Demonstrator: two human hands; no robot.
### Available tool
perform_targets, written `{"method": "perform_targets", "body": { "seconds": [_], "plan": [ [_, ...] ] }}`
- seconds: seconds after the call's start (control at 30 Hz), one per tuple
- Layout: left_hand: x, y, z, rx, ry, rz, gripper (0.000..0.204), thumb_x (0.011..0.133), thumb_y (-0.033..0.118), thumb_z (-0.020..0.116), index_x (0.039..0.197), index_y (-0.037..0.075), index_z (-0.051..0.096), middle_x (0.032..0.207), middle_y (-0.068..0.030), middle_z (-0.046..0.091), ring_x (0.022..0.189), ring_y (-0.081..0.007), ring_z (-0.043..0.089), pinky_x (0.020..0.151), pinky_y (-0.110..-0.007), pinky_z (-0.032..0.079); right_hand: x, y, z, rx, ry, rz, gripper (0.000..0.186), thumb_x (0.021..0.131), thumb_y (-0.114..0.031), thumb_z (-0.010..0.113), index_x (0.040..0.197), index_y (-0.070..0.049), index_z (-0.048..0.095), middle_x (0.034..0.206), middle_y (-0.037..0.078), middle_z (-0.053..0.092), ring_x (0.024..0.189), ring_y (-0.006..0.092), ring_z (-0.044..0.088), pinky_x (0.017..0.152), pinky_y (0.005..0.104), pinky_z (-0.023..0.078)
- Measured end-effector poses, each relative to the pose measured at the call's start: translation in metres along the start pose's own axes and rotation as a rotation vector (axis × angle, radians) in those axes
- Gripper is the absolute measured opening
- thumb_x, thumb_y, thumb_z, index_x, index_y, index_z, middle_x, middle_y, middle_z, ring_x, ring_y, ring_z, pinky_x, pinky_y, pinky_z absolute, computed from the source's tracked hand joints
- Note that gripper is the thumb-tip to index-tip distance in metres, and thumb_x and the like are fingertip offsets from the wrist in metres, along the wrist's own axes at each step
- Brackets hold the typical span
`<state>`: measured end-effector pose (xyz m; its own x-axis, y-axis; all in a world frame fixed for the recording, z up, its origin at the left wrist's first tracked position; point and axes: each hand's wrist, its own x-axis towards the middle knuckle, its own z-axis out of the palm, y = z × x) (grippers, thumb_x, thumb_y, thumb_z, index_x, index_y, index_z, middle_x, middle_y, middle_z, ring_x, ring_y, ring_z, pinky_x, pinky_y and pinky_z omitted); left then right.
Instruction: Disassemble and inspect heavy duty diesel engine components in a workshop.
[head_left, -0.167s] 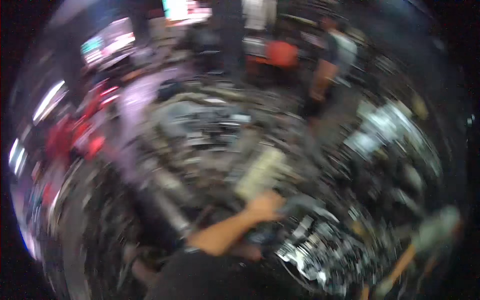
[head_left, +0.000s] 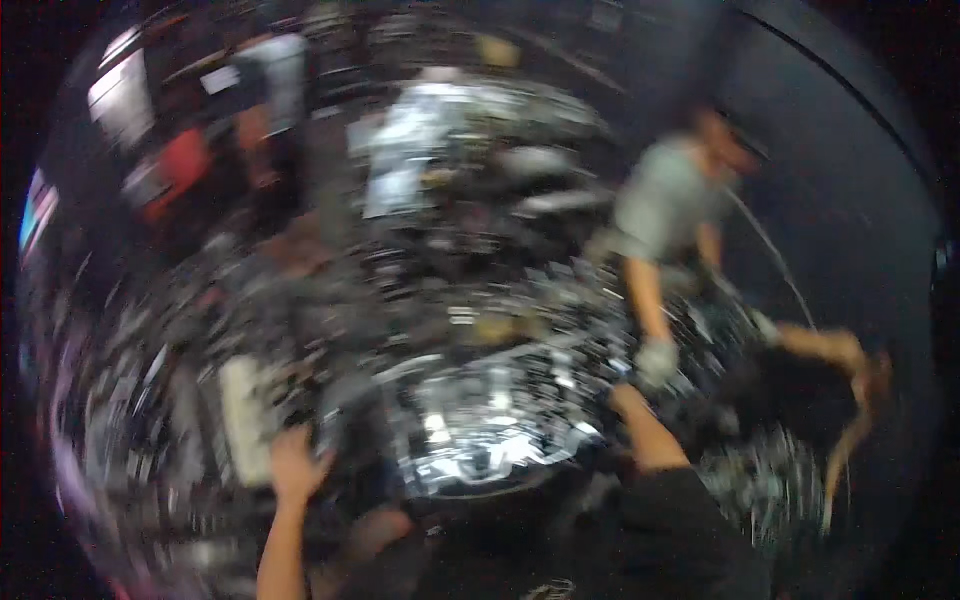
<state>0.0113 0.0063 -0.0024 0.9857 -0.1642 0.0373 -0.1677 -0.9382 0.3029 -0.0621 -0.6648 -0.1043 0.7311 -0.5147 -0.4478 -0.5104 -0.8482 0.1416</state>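
My left hand (head_left: 298, 455) reaches up from the lower left with its fingers apart, beside a long cream-coloured object (head_left: 240, 410). My right hand (head_left: 625, 400) is at the right edge of a large shiny silver metal piece (head_left: 470, 440), its fingers smeared by motion; whether it holds anything I cannot tell. A co-worker's gloved hand (head_left: 655, 362) is just above and right of my right hand. The metal piece lies between my two hands. Motion blur hides most detail.
A co-worker in a grey shirt (head_left: 660, 200) bends over at the right, with another person (head_left: 830, 380) low beside them. A further person (head_left: 275, 85) stands at the back left near a red object (head_left: 180, 160). Cluttered, blurred metal parts (head_left: 480, 180) fill the back.
My view has swung to the right. The silver piece now sits centred, the co-worker at the right is nearer the middle, and both my hands show apart at either side.
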Motion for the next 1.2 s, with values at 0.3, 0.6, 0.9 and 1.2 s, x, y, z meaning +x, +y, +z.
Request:
{"method": "perform_targets", "body": {
  "seconds": [0.3, 0.6, 0.9, 1.2],
  "plan": [
    [-0.002, -0.004, 0.03, 0.347, -0.013, 0.092, 0.071, 0.077, 0.05, 0.057, 0.124, -0.003, 0.049, 0.124, -0.0222, 0.051, 0.117, -0.0393, 0.044, 0.102, -0.05, 0.028, -0.085, -0.006, -0.028, 0.309, 0.085, 0.355, 0.029, 0.078, -0.016, 0.055, 0.102, -0.004, 0.066, 0.11, 0.016, 0.063, 0.099, 0.0326, 0.062, 0.083, 0.0423, 0.05],
    [-0.001, -0.028, 0.027, 0.47, -0.059, 0.095, 0.066, 0.082, 0.045, 0.055, 0.128, -0.001, 0.045, 0.125, -0.023, 0.049, 0.116, -0.0366, 0.046, 0.104, -0.05, 0.027, -0.07, -0.028, -0.015, 0.372, 0.129, 0.36, 0.023, 0.079, -0.019, 0.057, 0.094, -0.007, 0.07, 0.103, 0.012, 0.066, 0.093, 0.0266, 0.065, 0.073, 0.0392, 0.052],
    [-0.031, -0.027, -0.021, 0.409, -0.133, 0.085, 0.069, 0.084, 0.05, 0.051, 0.132, 0.001, 0.042, 0.134, -0.0222, 0.042, 0.122, -0.0418, 0.038, 0.1, -0.049, 0.033, -0.128, -0.019, -0.019, 0.459, 0.34, 0.163, 0.031, 0.075, -0.023, 0.057, 0.098, -0.003, 0.062, 0.091, 0.017, 0.065, 0.087, 0.0338, 0.062, 0.074, 0.0436, 0.051],
    [0.003, -0.067, 0.04, 0.51, -0.094, 0.062, 0.066, 0.085, 0.043, 0.054, 0.134, 0.002, 0.038, 0.131, -0.0221, 0.045, 0.119, -0.0408, 0.041, 0.1, -0.047, 0.033, -0.171, 0.008, -0.019, 0.555, 0.489, 0.106, 0.027, 0.079, -0.023, 0.058, 0.101, -0.007, 0.057, 0.091, 0.014, 0.062, 0.085, 0.0317, 0.061, 0.073, 0.0432, 0.05]
  ]
}}
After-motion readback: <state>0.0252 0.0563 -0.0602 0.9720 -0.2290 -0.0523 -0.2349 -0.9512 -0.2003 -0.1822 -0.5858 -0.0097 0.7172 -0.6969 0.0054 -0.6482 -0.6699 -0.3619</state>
